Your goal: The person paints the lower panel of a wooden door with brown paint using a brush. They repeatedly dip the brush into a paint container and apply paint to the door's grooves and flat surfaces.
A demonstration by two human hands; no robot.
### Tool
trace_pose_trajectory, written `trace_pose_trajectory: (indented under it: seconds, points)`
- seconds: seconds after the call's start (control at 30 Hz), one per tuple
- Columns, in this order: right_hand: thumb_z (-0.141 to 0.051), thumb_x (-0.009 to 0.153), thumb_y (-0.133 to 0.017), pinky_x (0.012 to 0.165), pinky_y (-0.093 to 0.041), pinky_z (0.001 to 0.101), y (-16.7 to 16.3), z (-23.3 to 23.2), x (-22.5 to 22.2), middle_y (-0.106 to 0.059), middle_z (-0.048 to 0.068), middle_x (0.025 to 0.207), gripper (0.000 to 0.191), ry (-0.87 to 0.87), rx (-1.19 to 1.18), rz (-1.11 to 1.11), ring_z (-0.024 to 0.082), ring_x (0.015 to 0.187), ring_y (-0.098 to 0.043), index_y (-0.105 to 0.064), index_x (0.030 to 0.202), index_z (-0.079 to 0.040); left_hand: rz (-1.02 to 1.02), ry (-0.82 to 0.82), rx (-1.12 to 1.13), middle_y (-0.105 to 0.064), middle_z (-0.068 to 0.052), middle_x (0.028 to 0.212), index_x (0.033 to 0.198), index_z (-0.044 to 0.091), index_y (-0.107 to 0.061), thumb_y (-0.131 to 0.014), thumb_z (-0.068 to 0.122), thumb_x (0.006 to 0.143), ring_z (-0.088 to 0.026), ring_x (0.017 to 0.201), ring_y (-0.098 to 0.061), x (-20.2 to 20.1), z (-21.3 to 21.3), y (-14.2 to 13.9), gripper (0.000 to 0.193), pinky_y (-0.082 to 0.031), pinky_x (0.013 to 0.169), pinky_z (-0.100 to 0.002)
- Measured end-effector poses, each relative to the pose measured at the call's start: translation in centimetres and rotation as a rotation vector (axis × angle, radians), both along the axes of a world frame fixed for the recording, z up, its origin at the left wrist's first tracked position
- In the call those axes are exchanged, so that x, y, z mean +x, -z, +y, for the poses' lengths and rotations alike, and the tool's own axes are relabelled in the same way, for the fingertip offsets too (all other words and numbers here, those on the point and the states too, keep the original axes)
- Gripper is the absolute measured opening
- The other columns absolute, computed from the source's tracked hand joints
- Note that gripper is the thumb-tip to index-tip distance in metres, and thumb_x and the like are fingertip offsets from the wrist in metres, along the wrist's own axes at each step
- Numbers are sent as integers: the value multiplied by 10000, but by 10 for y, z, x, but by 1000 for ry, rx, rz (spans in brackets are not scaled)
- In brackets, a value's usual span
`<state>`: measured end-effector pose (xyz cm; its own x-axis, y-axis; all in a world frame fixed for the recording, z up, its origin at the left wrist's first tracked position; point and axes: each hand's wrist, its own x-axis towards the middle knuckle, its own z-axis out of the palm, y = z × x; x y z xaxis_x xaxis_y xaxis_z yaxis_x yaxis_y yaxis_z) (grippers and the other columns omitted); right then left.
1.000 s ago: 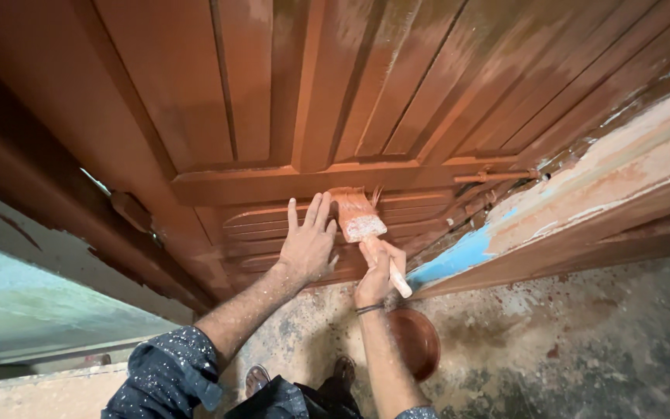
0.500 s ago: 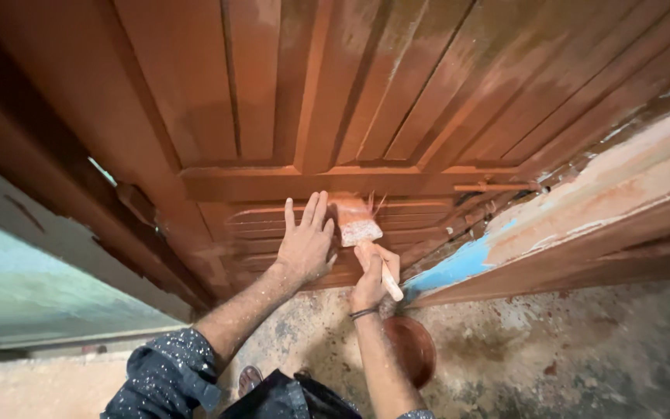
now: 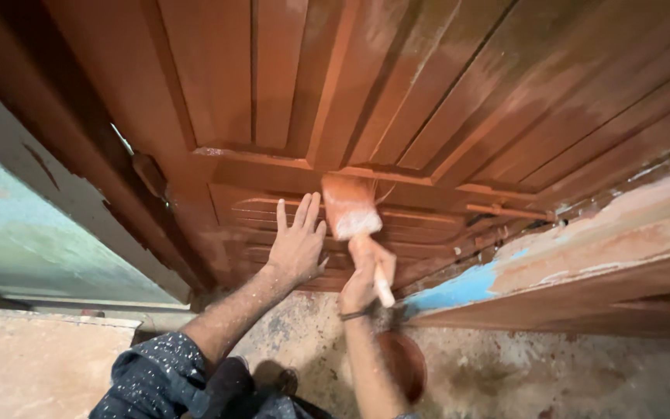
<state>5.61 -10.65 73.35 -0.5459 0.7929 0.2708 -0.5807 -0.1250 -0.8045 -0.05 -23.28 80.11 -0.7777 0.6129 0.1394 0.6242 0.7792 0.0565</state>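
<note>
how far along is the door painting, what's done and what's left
Done: the upper panels of the wooden door look evenly red-brown. In hand: the right hand holds the paintbrush on the lower panel under the cross rail, while the left hand braces flat beside it. Left: the right-side boards look streaky, and the frame shows bare and blue patches.

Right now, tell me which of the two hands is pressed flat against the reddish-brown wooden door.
The left hand, fingers spread flat on the lower door panel. The right hand instead grips a paint-coated brush.

Two hands (image 3: 298, 247), one brush (image 3: 348, 208), one door (image 3: 443, 101)
</note>
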Motion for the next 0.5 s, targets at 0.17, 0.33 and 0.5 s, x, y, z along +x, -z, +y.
trace_pose_trajectory:
  seconds: [0.17, 0.33, 0.5]
  points:
    - [-150, 992, -635, 894, -628, 420, 1, 2, -1, -671, 223, 1057, 235, -88, -41, -79, 291, 951, -695, -570, 1078, 60, 2, 5, -9, -183, -293, 1632, 1264, 7, -613, -802, 473, 734, -394, 1537, -132, 4, -2, -3, 731, -116, 1157, -747]
    - [-127, 988, -608, 923, -634, 437, -54, 10, -13, -652, 213, 1119, 215, -59, 61, 278, 321, 984, -710, -524, 1108, 31, -8, 20, -36, -173, -297, 1634, 1259, 0, -603, -799, 479, 754, -399, 1539, -124, -1, -4, -11, 723, -109, 1162, -747]
    - [-93, 985, -588, 909, -644, 457, -33, -6, -15, -659, 222, 1093, 183, 30, 48, 102, 324, 982, -707, -546, 1084, 56, 25, 62, 4, -190, -294, 1629, 1245, -3, -614, -794, 462, 757, -400, 1538, -133, -10, -16, -13, 698, -110, 1163, -746]
